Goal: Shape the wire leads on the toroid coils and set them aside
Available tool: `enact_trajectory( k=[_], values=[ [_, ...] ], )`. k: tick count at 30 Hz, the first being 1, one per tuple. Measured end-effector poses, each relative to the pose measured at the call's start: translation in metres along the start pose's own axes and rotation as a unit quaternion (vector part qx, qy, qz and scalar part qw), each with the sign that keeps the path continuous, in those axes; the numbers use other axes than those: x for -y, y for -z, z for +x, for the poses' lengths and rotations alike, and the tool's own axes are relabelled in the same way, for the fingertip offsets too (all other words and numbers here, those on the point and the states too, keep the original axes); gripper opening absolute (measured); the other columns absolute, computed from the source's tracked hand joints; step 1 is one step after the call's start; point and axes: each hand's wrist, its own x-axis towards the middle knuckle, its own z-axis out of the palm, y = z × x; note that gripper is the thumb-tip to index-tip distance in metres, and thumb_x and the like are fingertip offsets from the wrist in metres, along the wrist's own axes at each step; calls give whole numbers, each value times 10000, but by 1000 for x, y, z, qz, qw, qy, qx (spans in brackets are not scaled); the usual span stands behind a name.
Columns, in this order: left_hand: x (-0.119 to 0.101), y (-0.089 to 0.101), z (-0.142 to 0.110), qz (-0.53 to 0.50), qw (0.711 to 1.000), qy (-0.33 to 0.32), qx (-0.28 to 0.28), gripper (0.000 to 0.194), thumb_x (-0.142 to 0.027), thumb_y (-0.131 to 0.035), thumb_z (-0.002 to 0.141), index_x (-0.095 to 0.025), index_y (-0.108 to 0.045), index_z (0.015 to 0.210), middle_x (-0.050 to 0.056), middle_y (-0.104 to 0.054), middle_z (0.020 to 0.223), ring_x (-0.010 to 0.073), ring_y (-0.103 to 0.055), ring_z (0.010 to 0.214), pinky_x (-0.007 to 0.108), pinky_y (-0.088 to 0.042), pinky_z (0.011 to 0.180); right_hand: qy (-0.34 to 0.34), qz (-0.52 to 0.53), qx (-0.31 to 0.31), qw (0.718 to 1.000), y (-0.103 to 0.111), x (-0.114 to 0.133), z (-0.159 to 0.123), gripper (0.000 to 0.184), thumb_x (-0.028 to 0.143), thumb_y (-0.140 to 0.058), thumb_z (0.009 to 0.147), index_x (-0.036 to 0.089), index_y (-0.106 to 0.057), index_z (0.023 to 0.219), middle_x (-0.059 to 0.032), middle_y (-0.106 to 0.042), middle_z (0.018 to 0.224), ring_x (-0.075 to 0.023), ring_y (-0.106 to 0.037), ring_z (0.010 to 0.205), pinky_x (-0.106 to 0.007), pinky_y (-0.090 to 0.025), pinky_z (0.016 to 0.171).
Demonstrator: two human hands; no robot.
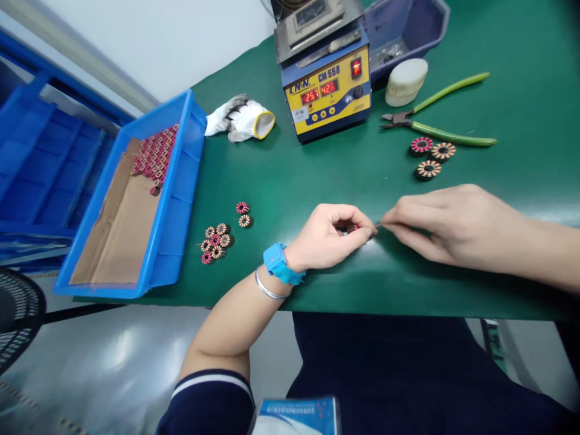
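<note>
Green worktop [308, 175] spreads beneath both hands. Directly in front of the yellow-fronted machine [328, 99], the left hand's [328, 237] fingers curl closed around what looks like a small wound core [356, 228], mostly hidden, its axis unclear; the right hand's [446, 223] fingers, pressed together, pinch a thin wire [379, 225] running sideways towards it. Right of the machine lie pliers [410, 122] and three cores [435, 154]

Right of blue rectangular plastic bin [179, 199], on green flat tabletop [326, 172]: red-and-tan ring-shaped wire-wound cores [218, 238]; farther right, long green-handled metal pliers [403, 119].
</note>
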Motion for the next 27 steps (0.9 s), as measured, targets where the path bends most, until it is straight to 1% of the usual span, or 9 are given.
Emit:
enact_trajectory(
  k=[2,4,6,9,16,18,21,23,27],
  values=[
    [0,1,0,-3,1000,11,-3,142,-246,-701,815,-113,-682,771,71,-716,789,106,-619,658,214,-501,570,-67,67,-27,995,3,-4,1,132,253,-557,985,218,-644,891,-7,-702,735,-145,-623,565,-297,-466,518],
    [0,1,0,-1,1000,14,-4,141,-242,-696,817,-110,-683,771,71,-714,773,111,-625,655,216,-497,562,-110,142,-29,983,2,-6,3,101,305,-634,954,214,-667,924,-5,-720,742,-144,-657,592,-274,-506,540],
    [0,1,0,2,1000,5,-3,126,-227,-689,817,-112,-684,768,54,-694,736,111,-620,649,218,-494,562,-113,199,-1,973,-1,-6,5,125,324,-648,953,206,-689,954,0,-734,769,-132,-677,622,-244,-527,564],
    [2,-2,0,-2,1000,-13,-13,105,-207,-690,815,-118,-680,759,33,-674,710,99,-607,640,216,-496,574,-95,218,26,971,-6,-3,8,163,289,-588,985,199,-681,885,22,-708,730,-96,-634,581,-211,-488,546],
    [4,-5,1,-12,998,-30,-49,148,-240,-700,839,-117,-665,764,31,-664,705,92,-600,625,207,-501,562,-123,228,26,965,-10,-1,9,150,255,-581,955,198,-645,833,19,-660,674,-111,-587,532,-244,-467,517],
    [4,-4,2,-26,998,-14,-62,177,-269,-704,845,-113,-664,771,41,-671,718,93,-600,617,201,-509,540,-158,240,-7,958,-11,-3,8,152,271,-601,959,206,-652,830,17,-669,666,-123,-602,536,-259,-481,514],
    [2,-2,4,-66,994,16,-90,195,-287,-718,829,-111,-654,771,65,-699,785,99,-622,649,186,-530,516,-217,193,-93,952,-14,-6,7,109,271,-639,953,232,-682,862,-4,-712,732,-156,-646,606,-294,-519,563],
    [1,-2,5,-91,990,28,-105,211,-296,-745,803,-114,-645,766,71,-708,823,102,-637,680,175,-540,512,-207,161,-121,957,-16,-5,7,73,250,-646,954,245,-714,929,-23,-737,824,-176,-673,682,-320,-545,624],
    [1,-2,6,-117,986,39,-115,323,-378,-831,735,-116,-646,770,59,-700,824,101,-641,690,164,-547,507,-127,175,-111,970,-20,2,9,159,170,-624,964,235,-748,1039,-38,-757,946,-183,-715,815,-328,-572,746]
  ],
)
